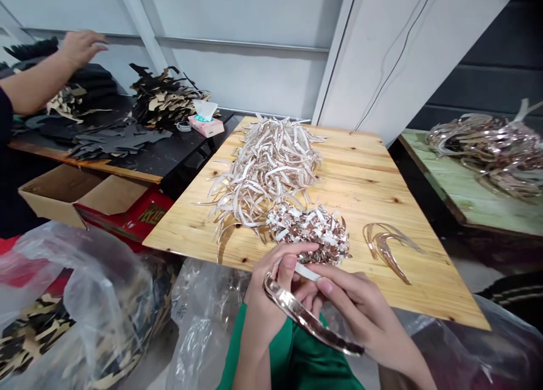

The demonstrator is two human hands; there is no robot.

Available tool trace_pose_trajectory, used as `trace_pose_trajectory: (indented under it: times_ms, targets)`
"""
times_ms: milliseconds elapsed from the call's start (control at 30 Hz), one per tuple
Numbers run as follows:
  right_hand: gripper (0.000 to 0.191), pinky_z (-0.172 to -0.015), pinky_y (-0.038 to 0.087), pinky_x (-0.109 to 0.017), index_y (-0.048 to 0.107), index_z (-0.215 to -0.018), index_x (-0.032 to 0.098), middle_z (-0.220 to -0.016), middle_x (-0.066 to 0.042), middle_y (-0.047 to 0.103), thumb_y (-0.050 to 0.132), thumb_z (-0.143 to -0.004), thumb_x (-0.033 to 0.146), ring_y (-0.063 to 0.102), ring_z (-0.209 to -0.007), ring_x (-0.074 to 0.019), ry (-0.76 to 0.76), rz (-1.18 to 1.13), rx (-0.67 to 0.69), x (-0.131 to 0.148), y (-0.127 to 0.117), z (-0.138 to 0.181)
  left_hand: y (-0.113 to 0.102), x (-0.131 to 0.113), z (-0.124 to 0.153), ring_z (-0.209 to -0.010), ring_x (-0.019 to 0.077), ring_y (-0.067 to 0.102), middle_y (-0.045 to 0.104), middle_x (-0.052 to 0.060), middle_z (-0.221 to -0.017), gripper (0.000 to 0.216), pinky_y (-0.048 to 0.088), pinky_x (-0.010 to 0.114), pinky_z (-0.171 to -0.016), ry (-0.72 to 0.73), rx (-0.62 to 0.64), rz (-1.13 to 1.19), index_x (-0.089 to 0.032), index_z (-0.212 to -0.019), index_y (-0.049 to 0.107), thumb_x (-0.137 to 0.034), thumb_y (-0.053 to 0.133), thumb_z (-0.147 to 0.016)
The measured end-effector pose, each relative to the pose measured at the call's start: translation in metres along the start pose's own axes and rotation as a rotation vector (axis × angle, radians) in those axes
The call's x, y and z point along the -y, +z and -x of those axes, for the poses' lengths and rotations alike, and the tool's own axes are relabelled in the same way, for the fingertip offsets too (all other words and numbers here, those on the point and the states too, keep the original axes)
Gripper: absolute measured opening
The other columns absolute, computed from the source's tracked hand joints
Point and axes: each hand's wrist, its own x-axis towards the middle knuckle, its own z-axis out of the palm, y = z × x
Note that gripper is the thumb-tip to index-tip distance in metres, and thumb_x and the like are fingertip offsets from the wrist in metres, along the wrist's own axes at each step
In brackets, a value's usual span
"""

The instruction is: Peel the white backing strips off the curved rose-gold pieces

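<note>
Just past the table's front edge, my left hand (265, 297) is closed round a curved, shiny rose-gold strip (305, 316). The strip hangs down to the right, and its white underside shows between my hands. My right hand (365, 302) pinches that pale part between thumb and fingers. Right beyond my fingertips lies a heap of small rose-gold and white pieces (309, 229). Farther back spreads a large tangled pile of long curved strips (275, 158). A few loose curved strips (388, 251) rest to the right on the wooden table (352, 175).
At left, another person's arm (42, 76) reaches over a black table (148, 164) holding dark cut pieces. A tissue box (207, 125) stands there, with an open cardboard box (55, 189) below. Plastic bags (203, 316) sit in front. More shiny strips (487, 144) lie on a green table at right.
</note>
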Motion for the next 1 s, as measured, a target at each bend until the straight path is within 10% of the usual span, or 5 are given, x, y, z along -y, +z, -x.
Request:
trace_pose_trajectory:
  times_ms: [300, 567, 1000]
  targets:
    - [0.051, -0.104, 0.067, -0.024, 0.064, -0.160, 0.055, -0.141, 0.002, 0.086, 0.055, -0.121, 0.024, 0.084, -0.127, -0.0193, -0.110, 0.154, 0.049, -0.001, 0.002, 0.005, -0.016, -0.002, -0.002, -0.072, 0.0195, 0.069, 0.082, 0.007, -0.091, 0.052, 0.060, 0.033, -0.077, 0.168, 0.034, -0.184, -0.027, -0.123, 0.091, -0.060, 0.051, -0.118]
    - [0.036, -0.078, 0.069, -0.021, 0.080, -0.148, 0.040, -0.106, -0.001, 0.091, 0.063, -0.118, 0.030, 0.084, -0.078, -0.0155, -0.076, 0.220, -0.087, -0.002, 0.008, 0.000, -0.019, 0.002, -0.002, -0.083, 0.0192, 0.075, 0.085, 0.006, -0.105, 0.042, 0.059, 0.029, -0.079, 0.202, 0.043, -0.165, -0.026, -0.129, 0.087, -0.048, 0.053, -0.120]
    - [0.058, -0.102, 0.069, -0.032, 0.066, -0.163, 0.044, -0.144, -0.003, 0.084, 0.060, -0.112, 0.018, 0.087, -0.118, -0.0238, -0.224, 0.373, -0.030, -0.016, -0.001, 0.009, -0.015, 0.007, 0.001, -0.086, 0.0192, 0.073, 0.082, 0.007, -0.111, 0.035, 0.062, 0.031, -0.091, 0.217, -0.015, -0.230, -0.029, -0.139, 0.083, -0.040, 0.056, -0.119]
